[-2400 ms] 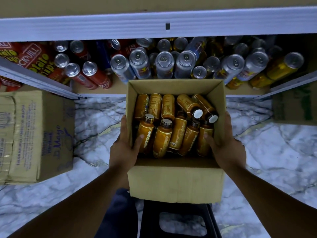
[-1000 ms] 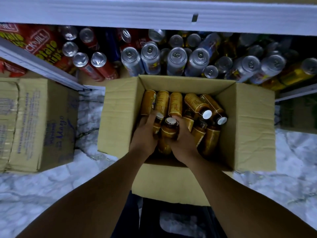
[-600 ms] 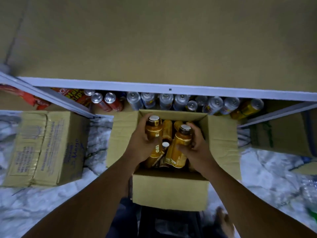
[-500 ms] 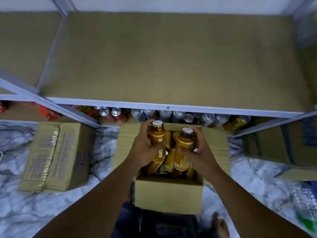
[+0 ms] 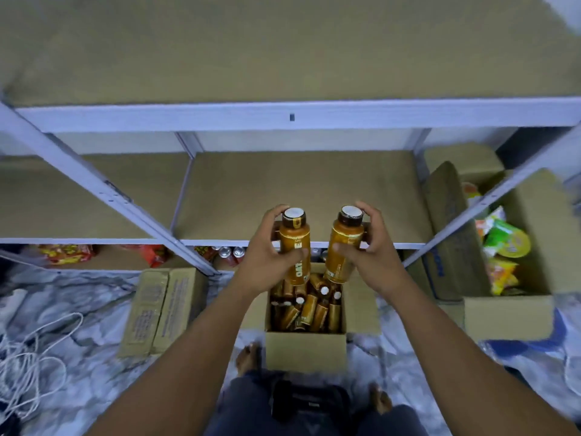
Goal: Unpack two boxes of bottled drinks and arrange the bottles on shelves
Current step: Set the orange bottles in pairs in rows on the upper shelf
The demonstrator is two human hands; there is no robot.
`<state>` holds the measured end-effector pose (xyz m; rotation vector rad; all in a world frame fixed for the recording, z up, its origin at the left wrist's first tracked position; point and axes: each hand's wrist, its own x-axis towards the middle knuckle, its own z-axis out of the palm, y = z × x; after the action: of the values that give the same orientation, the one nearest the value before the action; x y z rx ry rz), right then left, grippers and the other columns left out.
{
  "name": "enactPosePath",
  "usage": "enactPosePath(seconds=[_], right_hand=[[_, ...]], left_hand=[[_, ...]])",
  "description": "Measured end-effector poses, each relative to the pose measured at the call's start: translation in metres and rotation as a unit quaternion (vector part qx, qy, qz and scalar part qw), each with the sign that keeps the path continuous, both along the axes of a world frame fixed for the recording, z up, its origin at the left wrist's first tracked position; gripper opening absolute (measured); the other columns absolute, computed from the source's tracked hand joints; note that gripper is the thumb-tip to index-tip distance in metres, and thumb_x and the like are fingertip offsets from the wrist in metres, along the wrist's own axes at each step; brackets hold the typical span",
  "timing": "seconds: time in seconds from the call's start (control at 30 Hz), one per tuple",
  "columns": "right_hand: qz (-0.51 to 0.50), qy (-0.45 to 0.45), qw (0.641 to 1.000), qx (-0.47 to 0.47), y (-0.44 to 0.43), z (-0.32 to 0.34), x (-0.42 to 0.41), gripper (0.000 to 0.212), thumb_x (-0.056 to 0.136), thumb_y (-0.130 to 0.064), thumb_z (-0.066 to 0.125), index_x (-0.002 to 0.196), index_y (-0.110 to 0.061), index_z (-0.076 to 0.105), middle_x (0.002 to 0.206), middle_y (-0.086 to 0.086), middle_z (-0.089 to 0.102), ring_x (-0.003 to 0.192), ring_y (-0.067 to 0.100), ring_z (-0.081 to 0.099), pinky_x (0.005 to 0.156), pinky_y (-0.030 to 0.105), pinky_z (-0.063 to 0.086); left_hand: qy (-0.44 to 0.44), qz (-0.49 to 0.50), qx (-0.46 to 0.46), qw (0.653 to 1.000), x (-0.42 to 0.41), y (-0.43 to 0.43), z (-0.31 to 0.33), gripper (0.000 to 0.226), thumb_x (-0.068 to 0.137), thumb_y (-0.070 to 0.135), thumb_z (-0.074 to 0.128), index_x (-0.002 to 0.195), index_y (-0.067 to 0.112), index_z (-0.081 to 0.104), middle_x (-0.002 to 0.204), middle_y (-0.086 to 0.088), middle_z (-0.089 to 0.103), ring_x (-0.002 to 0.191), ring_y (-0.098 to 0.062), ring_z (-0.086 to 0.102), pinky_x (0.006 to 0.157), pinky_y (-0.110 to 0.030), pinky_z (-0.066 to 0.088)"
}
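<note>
Head view: left hand (image 5: 270, 256) and right hand (image 5: 374, 256) each grip a bottle above the box (image 5: 306, 350).
Fingers wrap the left bottle (image 5: 294, 243) and right bottle (image 5: 344, 243), both upright; best stand them side by side on the shelf (image 5: 298, 190) beyond the box.

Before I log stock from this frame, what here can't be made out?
Head view only:
- Left bottle label: left hand covers part.
- Right bottle label: print too small.
- Bottles in open box: piled up, uncountable.
- Cans: mostly hidden under the middle shelf.
- Closed box print: blurred.
</note>
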<state>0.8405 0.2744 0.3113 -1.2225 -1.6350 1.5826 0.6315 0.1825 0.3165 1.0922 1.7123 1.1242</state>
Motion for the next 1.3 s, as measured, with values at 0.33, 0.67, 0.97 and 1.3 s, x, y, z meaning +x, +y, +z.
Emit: enactPosePath(seconds=[0.33, 0.67, 0.97, 1.3], right_hand=[[0.008, 0.078, 0.981, 0.178, 0.049, 0.195, -0.035, 0.075, 0.084, -0.013, 0.082, 0.133, -0.054, 0.043, 0.125, -0.013, 0.06, 0.114, 0.002, 0.058, 0.091, 0.022, 0.051], [-0.015, 0.058, 0.966, 0.253, 0.129, 0.25, -0.097, 0.078, 0.084, -0.01, 0.08, 0.142, -0.044, 0.041, 0.119, -0.017, 0.057, 0.106, -0.004, 0.057, 0.107, 0.042, 0.049], [-0.036, 0.008, 0.964, 0.264, 0.152, 0.219, -0.127, 0.084, 0.091, -0.02, 0.077, 0.154, -0.043, 0.027, 0.137, -0.026, 0.051, 0.131, 0.007, 0.051, 0.114, 0.034, 0.042], [-0.057, -0.009, 0.969, 0.241, 0.162, 0.205, -0.138, 0.087, 0.092, -0.029, 0.075, 0.147, -0.063, 0.017, 0.135, -0.029, 0.053, 0.116, -0.018, 0.053, 0.09, 0.003, 0.041]], left_hand=[[0.075, -0.01, 0.187, 0.979, -0.03, 0.058, 0.199, 0.079, 0.082, 0.009, 0.084, 0.141, 0.04, 0.042, 0.132, 0.006, 0.06, 0.121, -0.015, 0.058, 0.093, -0.034, 0.056], [0.12, 0.048, 0.199, 0.972, -0.082, 0.131, 0.24, 0.078, 0.084, 0.014, 0.082, 0.143, 0.04, 0.038, 0.138, 0.007, 0.056, 0.123, -0.016, 0.055, 0.102, -0.035, 0.049], [0.126, 0.004, 0.177, 0.976, -0.11, 0.159, 0.222, 0.092, 0.09, 0.021, 0.079, 0.158, 0.04, 0.02, 0.145, 0.022, 0.043, 0.139, -0.012, 0.043, 0.112, -0.045, 0.046], [0.115, -0.018, 0.154, 0.981, -0.121, 0.18, 0.203, 0.093, 0.091, 0.023, 0.077, 0.158, 0.043, 0.015, 0.141, 0.025, 0.042, 0.131, -0.002, 0.043, 0.102, -0.025, 0.044]])
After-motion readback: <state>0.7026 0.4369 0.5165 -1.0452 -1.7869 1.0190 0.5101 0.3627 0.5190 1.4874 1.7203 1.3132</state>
